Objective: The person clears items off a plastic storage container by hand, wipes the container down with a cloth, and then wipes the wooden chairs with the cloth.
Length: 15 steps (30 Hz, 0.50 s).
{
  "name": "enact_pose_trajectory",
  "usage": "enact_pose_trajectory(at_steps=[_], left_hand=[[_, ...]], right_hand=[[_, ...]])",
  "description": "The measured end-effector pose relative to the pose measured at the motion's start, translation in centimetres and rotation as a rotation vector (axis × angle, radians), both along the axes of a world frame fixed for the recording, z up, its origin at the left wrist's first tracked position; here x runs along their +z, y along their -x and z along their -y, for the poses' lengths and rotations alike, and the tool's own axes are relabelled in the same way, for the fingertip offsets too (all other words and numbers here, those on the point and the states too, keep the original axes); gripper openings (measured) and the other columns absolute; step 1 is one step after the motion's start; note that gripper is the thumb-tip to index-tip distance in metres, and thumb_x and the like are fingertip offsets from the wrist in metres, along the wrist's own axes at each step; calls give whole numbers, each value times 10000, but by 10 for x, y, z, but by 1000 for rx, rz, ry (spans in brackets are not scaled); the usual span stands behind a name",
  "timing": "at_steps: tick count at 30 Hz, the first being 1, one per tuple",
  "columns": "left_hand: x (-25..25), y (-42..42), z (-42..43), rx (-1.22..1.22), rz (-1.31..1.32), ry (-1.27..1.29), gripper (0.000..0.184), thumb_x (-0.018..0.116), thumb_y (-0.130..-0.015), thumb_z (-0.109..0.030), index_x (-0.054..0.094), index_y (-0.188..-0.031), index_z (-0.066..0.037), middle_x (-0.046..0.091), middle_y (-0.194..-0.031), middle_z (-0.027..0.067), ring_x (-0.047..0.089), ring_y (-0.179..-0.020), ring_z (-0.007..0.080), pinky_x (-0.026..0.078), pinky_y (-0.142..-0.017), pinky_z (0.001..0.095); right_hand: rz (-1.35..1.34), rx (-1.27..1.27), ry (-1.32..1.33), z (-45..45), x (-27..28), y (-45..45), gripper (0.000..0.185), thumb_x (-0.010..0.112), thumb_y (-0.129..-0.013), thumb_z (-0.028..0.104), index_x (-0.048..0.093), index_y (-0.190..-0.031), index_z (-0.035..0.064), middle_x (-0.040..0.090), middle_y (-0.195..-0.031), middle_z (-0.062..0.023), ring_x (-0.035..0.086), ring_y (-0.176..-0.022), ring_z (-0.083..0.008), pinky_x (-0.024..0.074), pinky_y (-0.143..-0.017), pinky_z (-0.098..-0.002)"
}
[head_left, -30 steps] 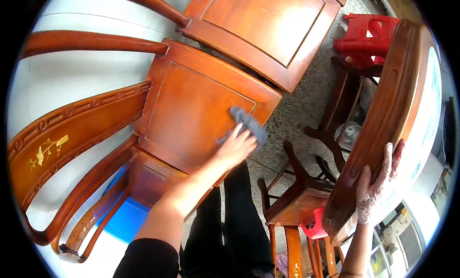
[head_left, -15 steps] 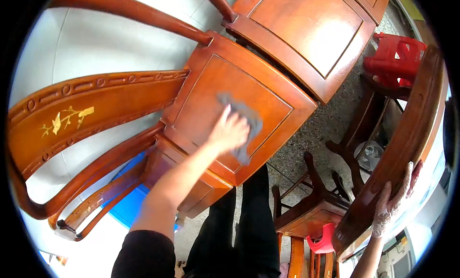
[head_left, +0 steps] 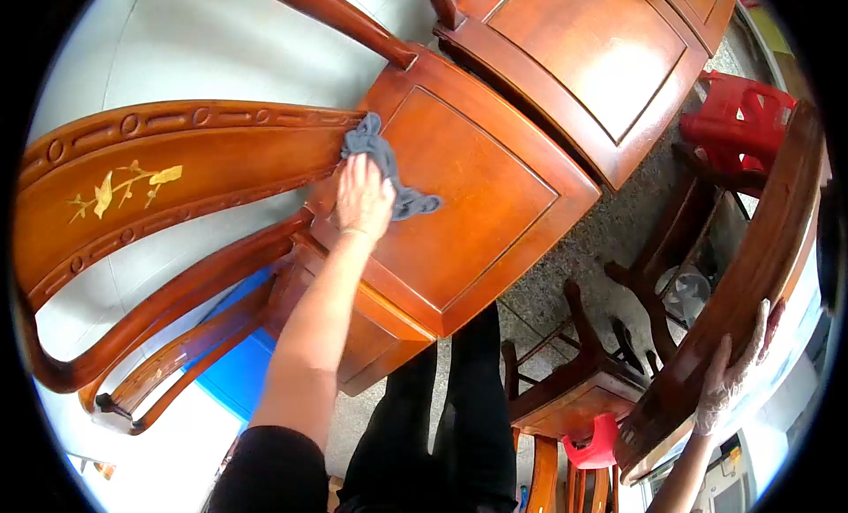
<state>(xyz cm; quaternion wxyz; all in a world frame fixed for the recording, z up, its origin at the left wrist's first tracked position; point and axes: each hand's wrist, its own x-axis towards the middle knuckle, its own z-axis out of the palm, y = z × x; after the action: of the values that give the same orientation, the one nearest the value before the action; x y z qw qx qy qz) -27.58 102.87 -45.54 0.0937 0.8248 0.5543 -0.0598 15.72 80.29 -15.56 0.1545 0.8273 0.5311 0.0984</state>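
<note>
My left hand presses a dark grey cloth against the wooden chair seat, at the seat's back edge beside the carved backrest. Part of the cloth trails out to the right over the panel. Bare skin shows on this hand. Over at the right, my right hand wears a thin clear glove and rests on the edge of a wooden table. Its thumb and fingers are spread, with nothing held in them.
Another wooden chair seat stands close beside this one, a narrow gap between them. A red plastic stool and a wooden stool are by the table. Something blue lies behind the lower left chair.
My left hand has slid the cloth up and left, from the middle of the seat to its back edge. My right hand stays on the table edge. The view has shifted slightly.
</note>
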Motion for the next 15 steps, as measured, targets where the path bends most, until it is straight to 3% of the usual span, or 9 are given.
enact_pose_trajectory(at_steps=[2, 5, 7, 8, 11, 12, 13, 14, 15], left_hand=[[1, 28, 10, -36, 9, -37, 447, 524, -863, -213, 484, -1237, 28, 412, -1374, 182, 347, -1318, 337, 252, -1114, 465], [-8, 52, 48, 100, -1, -78, 412, 502, -875, -191, 492, -1187, 77, 395, -1361, 249, 329, -1312, 406, 246, -1112, 481], [-12, 55, 71, 439, 135, -117, 382, 483, -885, -193, 493, -1111, 115, 363, -1361, 299, 313, -1304, 450, 240, -1110, 494], [-13, 63, 75, 397, 19, -147, 358, 479, -885, -201, 496, -1030, 126, 378, -1306, 324, 336, -1268, 466, 255, -1091, 505], [-19, 66, 68, 385, 66, -140, 327, 480, -875, -203, 508, -957, 113, 422, -1201, 315, 384, -1195, 466, 284, -1046, 532], [-5, 58, 49, 484, 84, -7, 302, 486, -867, -197, 519, -913, 100, 450, -1096, 298, 436, -1098, 462, 333, -982, 535], [-6, 58, 28, 457, 56, -21, 273, 480, -858, -171, 510, -906, 96, 449, -1081, 286, 460, -1041, 453, 369, -937, 514], [-9, 58, 5, 432, 127, -130, 264, 506, -838, -163, 555, -890, 91, 542, -1019, 276, 535, -956, 434, 443, -855, 466], [-7, 62, -25, 692, 263, 142, 251, 531, -805, -156, 615, -845, 77, 640, -901, 248, 610, -861, 392, 484, -764, 442]], right_hand=[[-3, -8, -5, 0, -1, 0, 614, 537, -819, 24, 420, -1410, 145, 312, -1512, -113, 271, -1402, -311, 191, -1154, -451], [-44, -22, -38, -1, -3, -1, 591, 543, -821, 101, 438, -1400, 156, 352, -1490, -123, 316, -1380, -325, 248, -1129, -489], [-46, 7, -56, 0, -3, -3, 602, 537, -806, 89, 443, -1397, 154, 350, -1490, -125, 318, -1378, -324, 251, -1128, -490], [-48, 7, -56, 0, -2, -3, 602, 537, -806, 89, 443, -1397, 154, 350, -1490, -125, 318, -1378, -324, 251, -1128, -490], [-7, 34, -28, 3, -4, -4, 601, 529, -803, 77, 448, -1394, 154, 342, -1493, -129, 316, -1379, -329, 254, -1128, -485], [-25, 21, -42, 4, -6, -5, 596, 527, -808, 81, 448, -1394, 155, 339, -1494, -130, 315, -1380, -330, 252, -1129, -486], [-40, 10, -59, 5, -7, -5, 591, 526, -812, 84, 448, -1394, 157, 336, -1496, -131, 313, -1381, -331, 249, -1130, -487], [-39, 12, -56, 5, -8, -6, 591, 526, -812, 84, 448, -1394, 157, 336, -1496, -131, 313, -1381, -331, 249, -1130, -487], [-52, 12, -68, 6, -8, -6, 588, 523, -816, 83, 448, -1394, 158, 335, -1497, -129, 313, -1381, -330, 249, -1130, -487]])
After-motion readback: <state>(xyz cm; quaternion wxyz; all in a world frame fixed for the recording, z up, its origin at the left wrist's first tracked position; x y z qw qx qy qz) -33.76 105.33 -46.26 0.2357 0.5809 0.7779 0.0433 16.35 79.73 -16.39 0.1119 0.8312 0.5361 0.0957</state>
